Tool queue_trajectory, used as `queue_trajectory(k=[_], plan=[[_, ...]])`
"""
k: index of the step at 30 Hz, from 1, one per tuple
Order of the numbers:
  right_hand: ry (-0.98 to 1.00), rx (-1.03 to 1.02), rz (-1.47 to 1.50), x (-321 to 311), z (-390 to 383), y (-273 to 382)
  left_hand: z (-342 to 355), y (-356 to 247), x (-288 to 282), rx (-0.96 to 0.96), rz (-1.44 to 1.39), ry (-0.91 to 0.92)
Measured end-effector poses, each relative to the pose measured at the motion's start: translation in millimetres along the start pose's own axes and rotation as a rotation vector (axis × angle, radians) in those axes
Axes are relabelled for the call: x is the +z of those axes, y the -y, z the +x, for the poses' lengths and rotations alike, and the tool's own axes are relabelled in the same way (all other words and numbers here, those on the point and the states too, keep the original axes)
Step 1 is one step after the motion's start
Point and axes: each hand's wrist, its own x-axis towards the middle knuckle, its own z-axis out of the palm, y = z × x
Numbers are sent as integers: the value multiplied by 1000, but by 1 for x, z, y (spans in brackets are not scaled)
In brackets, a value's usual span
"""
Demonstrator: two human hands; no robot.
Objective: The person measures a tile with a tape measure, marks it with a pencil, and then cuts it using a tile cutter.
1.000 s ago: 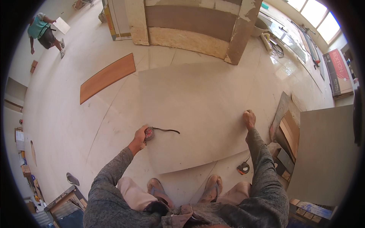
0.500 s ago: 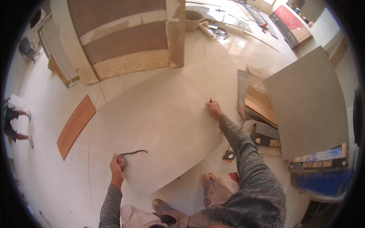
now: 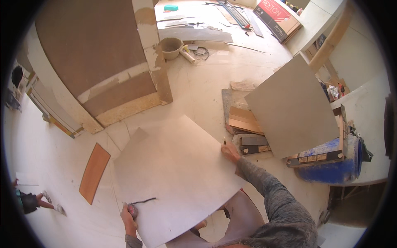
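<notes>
A large pale grey tile spans the space between my arms. Its near edge lies over my legs, seemingly raised off the floor. At its left edge my left hand is closed around a small rounded red-and-dark tool with a black strap trailing onto the tile. Whether these fingers also grip the tile is hard to see. My right hand is closed at the tile's right edge, with the short tip of a pen-like stick poking out above the fingers.
An orange-brown plank lies on the floor at left. Another grey tile leans at right by cardboard pieces and a blue drum. Farther back are a bucket, a red box and a framed partition. Another person is at far left.
The view has shifted. The tile now overlaps my legs and feet, where it lay before them earlier. Both hands stay at its edges. The tape measure on the floor is out of sight.
</notes>
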Motion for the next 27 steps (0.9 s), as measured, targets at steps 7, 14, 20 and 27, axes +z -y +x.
queue_trajectory(k=[7,14,20,27], plan=[[27,419,6,-156,-134,18,-150,-104,16,-55,127,64],[-131,602,2,-280,-195,38,-225,-200,70,-11,304,163],[-212,557,42,-373,-172,57,-267,-294,153,90,376,213],[-332,548,101,-426,-77,74,-257,-406,270,101,379,315]])
